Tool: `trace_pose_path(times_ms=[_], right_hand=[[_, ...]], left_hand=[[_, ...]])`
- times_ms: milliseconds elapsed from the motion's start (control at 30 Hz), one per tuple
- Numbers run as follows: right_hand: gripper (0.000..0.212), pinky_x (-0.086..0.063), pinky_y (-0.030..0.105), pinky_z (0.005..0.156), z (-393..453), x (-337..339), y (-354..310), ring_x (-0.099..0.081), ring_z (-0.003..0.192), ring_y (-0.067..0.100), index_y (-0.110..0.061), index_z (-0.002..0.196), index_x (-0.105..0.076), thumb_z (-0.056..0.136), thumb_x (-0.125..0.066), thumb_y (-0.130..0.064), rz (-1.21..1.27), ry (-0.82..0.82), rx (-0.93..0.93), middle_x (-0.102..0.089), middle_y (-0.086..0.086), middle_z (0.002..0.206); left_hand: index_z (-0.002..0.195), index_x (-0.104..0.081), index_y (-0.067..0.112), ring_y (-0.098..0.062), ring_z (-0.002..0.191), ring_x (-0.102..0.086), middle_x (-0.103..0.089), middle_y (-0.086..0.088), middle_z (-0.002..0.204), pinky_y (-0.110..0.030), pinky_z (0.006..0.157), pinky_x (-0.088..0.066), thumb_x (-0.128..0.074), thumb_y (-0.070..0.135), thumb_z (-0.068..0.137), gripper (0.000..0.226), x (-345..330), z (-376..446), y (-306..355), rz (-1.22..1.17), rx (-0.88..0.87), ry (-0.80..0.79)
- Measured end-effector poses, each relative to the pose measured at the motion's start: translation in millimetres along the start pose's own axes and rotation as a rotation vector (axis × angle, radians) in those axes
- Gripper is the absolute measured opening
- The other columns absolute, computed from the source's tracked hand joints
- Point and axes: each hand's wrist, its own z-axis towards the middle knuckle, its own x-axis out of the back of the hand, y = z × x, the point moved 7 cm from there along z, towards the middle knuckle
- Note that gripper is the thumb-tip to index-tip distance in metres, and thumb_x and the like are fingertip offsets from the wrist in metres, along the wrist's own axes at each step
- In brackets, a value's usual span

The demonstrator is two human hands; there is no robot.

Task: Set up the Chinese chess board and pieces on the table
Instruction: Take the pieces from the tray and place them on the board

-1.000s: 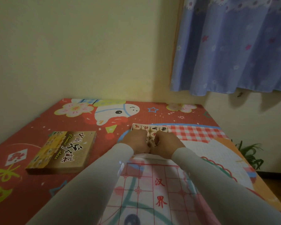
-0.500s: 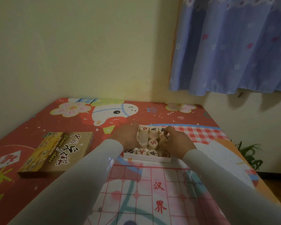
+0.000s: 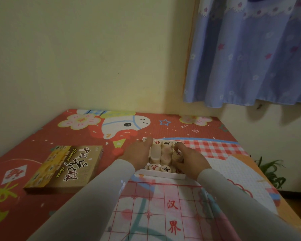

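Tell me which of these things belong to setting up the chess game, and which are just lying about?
Belong to the job:
- white tray of round wooden chess pieces, which both hands reach into
- see-through board sheet with red grid lines
- brown and yellow chess box
- left hand, right hand

Just lying about:
- blue flowered curtain
- green plant
- red cartoon mat

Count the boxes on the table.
2. The brown box lies at the left; the white tray of pieces sits beyond the board, between the left hand and right hand.

The left hand (image 3: pixel 138 154) hides the tray's (image 3: pixel 161 174) left pieces, seemingly.
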Motion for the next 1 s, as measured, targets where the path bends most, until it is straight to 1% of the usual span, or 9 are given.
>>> trace_pose_path(times_ms=[100,233,367,433,533,733,833,900,1000], right_hand=[[0.036,-0.048,0.029,0.059,0,7,-1,-0.059,0.074,0.018,-0.027,0.118,-0.043,0.087,-0.061,-0.034,0.065,0.057,-0.020,-0.062,-0.001,0.088],[0.034,-0.050,0.029,0.062,5,13,-15,-0.059,0.074,0.017,-0.029,0.117,-0.045,0.088,-0.061,-0.039,0.166,0.147,0.016,-0.062,-0.002,0.088],[0.033,-0.050,0.028,0.067,7,-3,-28,-0.059,0.079,0.016,-0.027,0.119,-0.047,0.089,-0.060,-0.031,0.172,0.097,0.079,-0.064,-0.002,0.096],[0.036,-0.049,0.026,0.070,5,-7,-27,-0.059,0.082,0.014,-0.026,0.122,-0.047,0.088,-0.062,-0.025,0.219,0.092,0.095,-0.067,-0.001,0.103],[0.042,-0.052,0.028,0.070,4,-11,-25,-0.061,0.082,0.014,-0.028,0.121,-0.046,0.085,-0.066,-0.023,0.217,0.101,0.110,-0.068,-0.003,0.102],[0.044,-0.054,0.033,0.071,3,-14,-25,-0.063,0.082,0.016,-0.031,0.122,-0.043,0.084,-0.065,-0.023,0.206,0.137,0.061,-0.068,-0.004,0.098],[0.042,-0.056,0.036,0.073,1,-12,-25,-0.065,0.082,0.017,-0.030,0.121,-0.044,0.085,-0.065,-0.023,0.275,0.122,0.053,-0.069,-0.003,0.097],[0.041,-0.056,0.034,0.071,-3,-5,-25,-0.064,0.079,0.015,-0.029,0.121,-0.045,0.086,-0.064,-0.025,0.331,0.153,0.057,-0.067,-0.004,0.092],[0.040,-0.054,0.022,0.071,-11,10,-29,-0.064,0.080,0.011,-0.028,0.120,-0.047,0.085,-0.067,-0.023,0.448,0.193,0.061,-0.063,-0.009,0.088]], left_hand=[[0.121,-0.039,0.014,-0.032,0.093,-0.058,-0.062,-0.012,0.104,-0.035,0.065,-0.041,-0.057,0.008,0.086,0.040,5,1,-1,-0.022,0.006,-0.018],[0.111,-0.040,0.015,-0.025,0.072,-0.052,-0.053,-0.003,0.080,-0.031,0.053,-0.034,-0.055,0.007,0.085,0.030,20,4,10,-0.124,0.030,0.034],[0.104,-0.043,0.017,-0.028,0.075,-0.056,-0.060,-0.008,0.085,-0.032,0.052,-0.034,-0.045,0.015,0.090,0.015,6,6,22,-0.309,0.067,0.037],[0.105,-0.041,0.019,-0.027,0.075,-0.057,-0.060,-0.006,0.084,-0.032,0.055,-0.037,-0.051,0.014,0.087,0.022,-4,6,20,-0.337,0.050,0.039],[0.108,-0.037,0.022,-0.027,0.078,-0.058,-0.061,-0.005,0.087,-0.035,0.062,-0.044,-0.059,0.015,0.083,0.034,-10,2,18,-0.355,0.024,0.064],[0.107,-0.035,0.026,-0.024,0.077,-0.061,-0.063,-0.005,0.087,-0.039,0.064,-0.051,-0.056,0.009,0.085,0.034,-15,-2,21,-0.370,0.030,0.142],[0.106,-0.034,0.025,-0.022,0.075,-0.058,-0.059,-0.001,0.084,-0.034,0.060,-0.044,-0.053,0.011,0.086,0.031,-12,-3,20,-0.398,0.035,0.109],[0.103,-0.033,0.026,-0.020,0.070,-0.054,-0.055,0.002,0.078,-0.033,0.059,-0.041,-0.054,0.012,0.083,0.033,-10,-2,15,-0.501,0.061,0.082],[0.105,-0.033,0.023,-0.014,0.065,-0.047,-0.047,0.002,0.078,-0.032,0.058,-0.044,-0.057,0.003,0.079,0.041,1,-8,7,-0.934,0.139,0.086]])
